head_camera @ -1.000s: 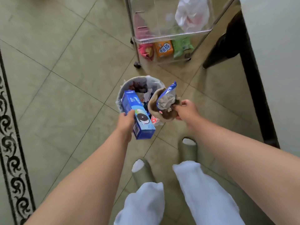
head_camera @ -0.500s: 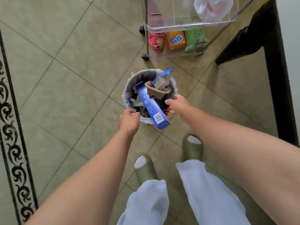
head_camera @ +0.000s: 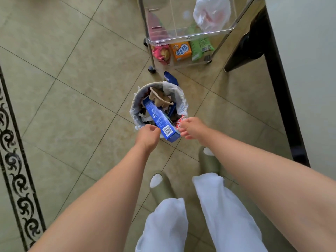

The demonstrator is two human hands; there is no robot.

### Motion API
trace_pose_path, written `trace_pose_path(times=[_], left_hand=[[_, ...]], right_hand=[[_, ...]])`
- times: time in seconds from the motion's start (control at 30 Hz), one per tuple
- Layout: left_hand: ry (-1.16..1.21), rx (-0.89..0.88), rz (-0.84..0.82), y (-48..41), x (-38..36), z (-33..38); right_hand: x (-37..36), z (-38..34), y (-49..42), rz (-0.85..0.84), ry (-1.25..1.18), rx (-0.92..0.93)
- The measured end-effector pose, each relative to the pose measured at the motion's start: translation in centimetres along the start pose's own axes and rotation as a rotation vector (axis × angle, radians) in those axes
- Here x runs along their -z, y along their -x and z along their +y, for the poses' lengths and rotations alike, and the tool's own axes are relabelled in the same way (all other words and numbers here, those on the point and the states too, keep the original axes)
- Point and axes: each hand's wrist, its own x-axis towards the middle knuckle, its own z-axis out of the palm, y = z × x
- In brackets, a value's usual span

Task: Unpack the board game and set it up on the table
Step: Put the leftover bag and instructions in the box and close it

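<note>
Over the waste bin (head_camera: 135, 108), the loosely curled left hand (head_camera: 148, 135) and slack right hand (head_camera: 192, 128) flank the blue cookie box (head_camera: 160, 120), both empty.

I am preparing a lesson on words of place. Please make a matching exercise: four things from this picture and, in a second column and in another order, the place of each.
Things
1. blue box
2. blue wrapper
3. orange snack pack
4. white plastic bag

Places
A. in the upper clear tray of the cart
B. on the floor behind the bin
C. sticking out of the bin
D. on the cart's lower shelf

Pairs: 1-C, 2-B, 3-D, 4-A
</note>
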Motion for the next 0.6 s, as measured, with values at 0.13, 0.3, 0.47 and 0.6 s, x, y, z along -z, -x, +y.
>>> trace_pose_path(times=[0.13, 0.3, 0.47, 0.6], left_hand=[[-0.095, -0.061, -0.053, 2.0, -0.2, 1.4], [-0.178, -0.106, -0.064, 3.4, -1.5, 2.2], [-0.15, -0.098, 0.016, 1.1, -3.0, 1.2], [-0.074, 0.062, 0.257, -2.8, -3.9, -0.8]], right_hand=[[0.9, 1.3, 2.9, 0.022, 0.002, 0.032], [2.1, 2.7, 4.5, 0.063, -0.079, 0.037], [2.9, 3.0, 1.1, 0.102, -0.067, 0.079], [2.9, 2.2, -3.4, 0.083, -0.03, 0.09]])
